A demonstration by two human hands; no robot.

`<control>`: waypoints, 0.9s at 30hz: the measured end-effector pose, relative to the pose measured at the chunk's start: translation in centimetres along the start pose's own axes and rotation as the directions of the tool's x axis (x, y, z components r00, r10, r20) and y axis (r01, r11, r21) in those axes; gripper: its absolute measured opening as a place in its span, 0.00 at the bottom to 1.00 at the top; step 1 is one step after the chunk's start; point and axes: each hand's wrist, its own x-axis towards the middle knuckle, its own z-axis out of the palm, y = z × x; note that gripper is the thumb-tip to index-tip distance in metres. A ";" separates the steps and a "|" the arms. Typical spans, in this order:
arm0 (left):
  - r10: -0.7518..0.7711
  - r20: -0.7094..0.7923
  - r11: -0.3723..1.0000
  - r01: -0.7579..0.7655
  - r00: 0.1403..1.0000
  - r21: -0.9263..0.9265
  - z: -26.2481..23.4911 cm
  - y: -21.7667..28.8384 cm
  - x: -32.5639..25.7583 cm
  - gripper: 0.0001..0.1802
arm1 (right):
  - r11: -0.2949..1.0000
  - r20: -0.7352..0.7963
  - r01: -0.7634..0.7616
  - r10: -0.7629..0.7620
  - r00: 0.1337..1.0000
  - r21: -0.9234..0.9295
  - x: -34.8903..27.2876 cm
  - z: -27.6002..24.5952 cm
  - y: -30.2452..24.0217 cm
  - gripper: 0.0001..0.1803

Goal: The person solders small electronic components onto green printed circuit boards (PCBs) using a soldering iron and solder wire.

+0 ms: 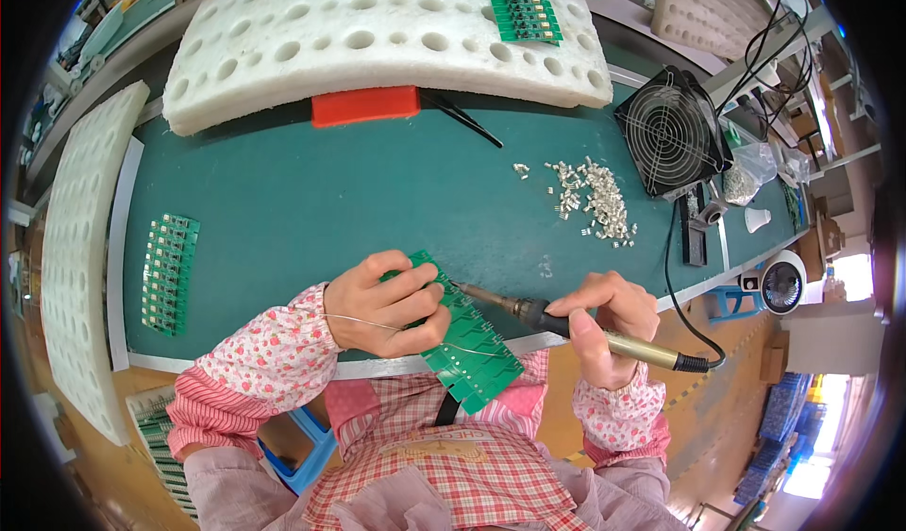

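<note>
Green benchtop [264, 191]: green board panel [170, 276] at left; red block [365, 107], dark tweezers [469, 122] far side; silvery parts [605, 201] heaped right

Fisheye view from the head, facing down — hands [387, 306] [627, 318] near, workbench [283, 191] beyond

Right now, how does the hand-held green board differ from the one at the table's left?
The held board slants in the left hand; the resting board lies on the table. The held board's visible face is mostly bare green; the resting board shows rows of pale components. Both are green.
</note>
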 end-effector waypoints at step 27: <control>0.002 0.006 0.999 -0.002 1.000 0.054 -0.2 -0.1 0.3 0.11 | 0.982 0.088 0.166 -0.158 0.983 -0.092 1.0 -0.5 -0.2 0.05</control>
